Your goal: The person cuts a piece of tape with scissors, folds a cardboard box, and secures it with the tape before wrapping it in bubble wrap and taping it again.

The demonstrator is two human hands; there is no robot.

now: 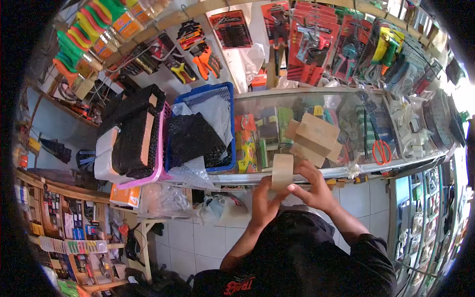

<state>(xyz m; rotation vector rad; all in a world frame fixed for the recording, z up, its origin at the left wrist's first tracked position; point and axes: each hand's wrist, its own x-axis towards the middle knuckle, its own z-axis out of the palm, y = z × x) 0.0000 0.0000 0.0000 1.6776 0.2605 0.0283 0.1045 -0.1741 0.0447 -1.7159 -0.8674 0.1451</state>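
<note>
A roll of tan packing tape is held up in front of my body, just over the near edge of the counter. My left hand grips it from the lower left. With curled fingers, my right hand holds its right side, the thumb near the lower edge. Just beyond the roll, a small brown cardboard box with flaps sticking out rests on the glass counter. Farther right lie scissors with orange handles.
A blue basket with black and clear plastic stands left of the box. Beside it, a pink basket holds black-wrapped stuff. Packaged tools hang above the counter. Shelves of goods stand at the right.
</note>
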